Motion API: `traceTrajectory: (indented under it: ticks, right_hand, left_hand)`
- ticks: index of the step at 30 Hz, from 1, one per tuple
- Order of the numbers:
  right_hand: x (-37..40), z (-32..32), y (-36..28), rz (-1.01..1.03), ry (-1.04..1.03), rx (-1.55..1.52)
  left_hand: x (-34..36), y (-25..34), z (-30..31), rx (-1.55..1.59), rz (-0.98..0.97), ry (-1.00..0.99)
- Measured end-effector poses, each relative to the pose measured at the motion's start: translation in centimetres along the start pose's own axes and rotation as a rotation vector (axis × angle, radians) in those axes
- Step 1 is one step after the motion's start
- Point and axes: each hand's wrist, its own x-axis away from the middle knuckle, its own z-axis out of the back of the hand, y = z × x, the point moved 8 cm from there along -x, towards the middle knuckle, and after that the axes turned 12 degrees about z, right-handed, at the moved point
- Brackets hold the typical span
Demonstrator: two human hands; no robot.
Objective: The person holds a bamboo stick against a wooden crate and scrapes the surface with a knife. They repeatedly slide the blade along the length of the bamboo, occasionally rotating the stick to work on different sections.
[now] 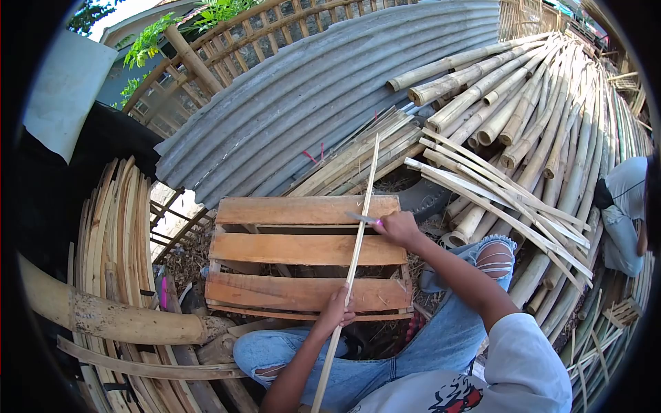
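Left hand (337,311) closed round bamboo strip (352,265), steadying its lower part. Right hand (397,227) fisted on knife (361,218), blade set against strip. Strip lies lengthwise over wooden pallet (289,251), apparently for support. Bamboo poles (523,103) stacked behind.

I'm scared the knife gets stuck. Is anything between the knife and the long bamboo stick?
Nothing visible. The right hand holds the knife with its blade right at the bamboo stick, over the wooden pallet. The left hand grips the stick lower down.
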Motion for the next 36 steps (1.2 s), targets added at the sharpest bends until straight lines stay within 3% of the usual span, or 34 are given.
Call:
traceTrajectory:
  ticks: [1, 3, 5, 9, 11, 13, 15, 19, 21, 24, 26, 29, 31, 32, 33, 36]
  right_hand:
    - [-0.5, 0.7, 3.4, -0.171, 0.008, 0.036]
    - [-0.9, 0.5, 5.1, -0.199, 0.067, 0.083]
    - [-1.0, 0.1, 2.1, -0.126, 0.072, 0.024]
    - [0.2, 0.6, -3.6, 0.071, -0.077, -0.037]
    - [-0.3, 0.5, 2.9, -0.250, -0.002, 0.007]
    - [-1.1, 1.3, 3.7, -0.204, -0.015, 0.039]
    - [-1.4, 0.8, 1.0, -0.137, 0.006, 0.017]
    - [0.3, 0.3, -5.4, 0.198, -0.044, -0.035]
    - [-0.7, 0.6, 1.6, -0.119, -0.013, 0.041]
    - [-0.6, 0.4, 1.7, -0.068, -0.032, 0.002]
    - [0.2, -0.3, -1.4, 0.011, 0.003, -0.004]
    - [0.4, -0.2, -1.2, 0.046, -0.054, 0.002]
    - [-0.3, 1.3, 2.8, -0.038, -0.088, -0.002]
    - [-0.2, 1.0, 1.8, -0.044, -0.076, 0.058]
    - [0.1, 0.5, 0.5, -0.039, -0.074, 0.061]
    - [1.3, 0.6, -3.3, 0.181, 0.035, -0.003]
  left_hand:
    - [0.2, 0.0, -0.4, -0.031, -0.025, 0.042]
    - [0.7, 1.1, -0.7, -0.070, -0.063, 0.082]
    - [1.4, 1.0, -1.7, 0.143, 0.036, -0.144]
    - [1.8, 0.5, -0.2, 0.044, 0.010, -0.073]
    - [2.4, -0.8, -0.5, -0.012, 0.004, -0.002]
    - [2.6, -1.1, -0.7, 0.001, 0.028, 0.048]
    - [2.3, -1.3, -1.1, 0.103, 0.043, -0.043]
    - [2.7, -1.8, -1.7, 0.094, -0.009, -0.020]
    - [3.5, -3.3, -1.6, 0.045, -0.030, 0.035]
    - [4.6, -3.5, -1.7, 0.162, 0.041, -0.128]
    - [4.7, -3.3, -1.5, 0.148, 0.045, -0.109]
    - [4.9, -4.3, -1.7, 0.122, 0.027, -0.086]
    - [5.8, -5.2, -1.7, 0.036, 0.016, 0.044]
    - [5.9, -5.2, -2.2, 0.149, 0.057, -0.111]
    - [6.2, -5.2, -1.8, 0.151, 0.051, -0.111]
    - [6.2, -4.9, -0.9, 0.110, 0.020, -0.089]
